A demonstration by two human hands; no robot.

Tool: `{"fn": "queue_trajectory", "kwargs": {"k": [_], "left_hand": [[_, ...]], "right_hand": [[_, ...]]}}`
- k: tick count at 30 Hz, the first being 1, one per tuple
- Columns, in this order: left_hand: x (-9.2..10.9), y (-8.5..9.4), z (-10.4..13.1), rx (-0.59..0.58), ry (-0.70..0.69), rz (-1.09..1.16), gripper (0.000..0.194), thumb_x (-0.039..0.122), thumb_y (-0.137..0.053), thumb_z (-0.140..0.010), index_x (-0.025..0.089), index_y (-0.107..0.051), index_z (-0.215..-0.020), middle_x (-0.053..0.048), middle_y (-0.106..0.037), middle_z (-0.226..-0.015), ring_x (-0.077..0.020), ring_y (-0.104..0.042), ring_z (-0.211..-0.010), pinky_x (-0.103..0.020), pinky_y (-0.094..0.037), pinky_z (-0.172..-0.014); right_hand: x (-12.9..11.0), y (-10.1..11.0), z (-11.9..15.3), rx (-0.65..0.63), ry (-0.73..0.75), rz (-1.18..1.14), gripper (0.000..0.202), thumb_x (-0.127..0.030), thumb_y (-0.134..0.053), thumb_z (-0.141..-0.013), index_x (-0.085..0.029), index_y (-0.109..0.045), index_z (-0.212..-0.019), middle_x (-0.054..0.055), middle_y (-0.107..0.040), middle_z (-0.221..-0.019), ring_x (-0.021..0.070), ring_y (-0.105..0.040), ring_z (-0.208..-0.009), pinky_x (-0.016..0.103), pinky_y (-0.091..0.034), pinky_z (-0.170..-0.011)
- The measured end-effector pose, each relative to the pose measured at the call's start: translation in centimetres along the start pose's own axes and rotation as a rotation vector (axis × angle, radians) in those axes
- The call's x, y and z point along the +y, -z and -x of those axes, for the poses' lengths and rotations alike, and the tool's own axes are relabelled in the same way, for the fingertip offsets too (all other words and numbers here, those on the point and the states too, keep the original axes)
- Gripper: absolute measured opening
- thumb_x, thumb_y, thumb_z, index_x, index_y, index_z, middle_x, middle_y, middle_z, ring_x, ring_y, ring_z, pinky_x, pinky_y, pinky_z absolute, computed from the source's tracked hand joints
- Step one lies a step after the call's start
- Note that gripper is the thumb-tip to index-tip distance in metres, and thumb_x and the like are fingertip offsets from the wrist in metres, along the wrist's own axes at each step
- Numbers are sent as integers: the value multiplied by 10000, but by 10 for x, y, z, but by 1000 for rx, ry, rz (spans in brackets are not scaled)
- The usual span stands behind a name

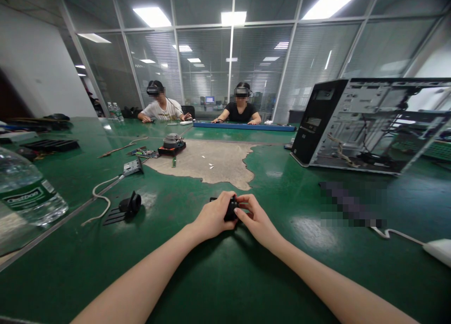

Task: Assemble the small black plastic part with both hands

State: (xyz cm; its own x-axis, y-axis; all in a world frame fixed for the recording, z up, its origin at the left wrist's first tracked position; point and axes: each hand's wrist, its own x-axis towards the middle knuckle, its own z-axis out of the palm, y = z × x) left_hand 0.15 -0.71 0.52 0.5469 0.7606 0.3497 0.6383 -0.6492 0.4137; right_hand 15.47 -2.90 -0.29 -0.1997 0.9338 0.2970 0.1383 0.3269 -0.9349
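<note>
A small black object (230,210) is held up between my two hands over the green table (218,277), near the middle of the view. My left hand (214,217) wraps round it from the left, its thumb along the top. From the right, the thumb and fingertips of my right hand (256,219) pinch at its side. Much of the object is hidden by my fingers, and its exact kind cannot be made out. Beyond my hands lies a bare, ragged-edged tan patch (218,159) of the tabletop.
An open computer case (317,122) stands at the right. On the left are a water bottle (28,192), a black slotted part (128,206) and a metal piece with cable (133,166). A black and red device (171,145) sits farther back. Two people sit across the table.
</note>
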Motion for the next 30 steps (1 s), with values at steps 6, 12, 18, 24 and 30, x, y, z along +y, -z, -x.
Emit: {"fn": "queue_trajectory", "kwargs": {"k": [6, 12, 18, 24, 30], "left_hand": [[0, 1, 0, -5, -2, -13, 603, 233, -600, -636, 233, -290, -1152, -52, -449, -1135, -216, -556, -884, -330, -455, -729], [0, 0, 0, -1, -1, -9, 562, 259, -592, -660, 239, -302, -1141, -48, -459, -1118, -212, -567, -865, -326, -457, -714], [-1, 0, 0, -2, -1, -5, 578, 239, -601, -646, 238, -304, -1142, -50, -450, -1132, -213, -562, -877, -326, -457, -721], [-1, 1, 0, -4, -14, 2, 597, 238, -601, -638, 233, -292, -1148, -52, -449, -1138, -218, -555, -887, -333, -458, -731], [-1, 1, 0, -7, -10, 5, 561, 258, -595, -655, 236, -305, -1135, -47, -456, -1122, -211, -560, -871, -322, -458, -718]], "right_hand": [[1, 2, 0, -57, -29, 40, 198, -288, -475, -794, -195, -454, -968, 39, -536, -966, 146, -562, -847, 312, -474, -760], [-1, 0, 0, 16, 47, 45, 139, -316, -461, -799, -199, -488, -869, 12, -519, -859, 143, -541, -828, 254, -484, -662], [1, 0, -2, 15, -6, 4, 184, -308, -496, -774, -205, -455, -921, 32, -513, -944, 155, -546, -882, 283, -492, -704], [-1, 1, -1, -24, -49, 33, 189, -299, -483, -782, -202, -452, -941, 29, -545, -915, 146, -565, -810, 314, -481, -724], [-3, 1, 1, 27, 59, 46, 138, -300, -494, -773, -206, -492, -874, 22, -524, -907, 170, -537, -915, 286, -483, -703]]}}
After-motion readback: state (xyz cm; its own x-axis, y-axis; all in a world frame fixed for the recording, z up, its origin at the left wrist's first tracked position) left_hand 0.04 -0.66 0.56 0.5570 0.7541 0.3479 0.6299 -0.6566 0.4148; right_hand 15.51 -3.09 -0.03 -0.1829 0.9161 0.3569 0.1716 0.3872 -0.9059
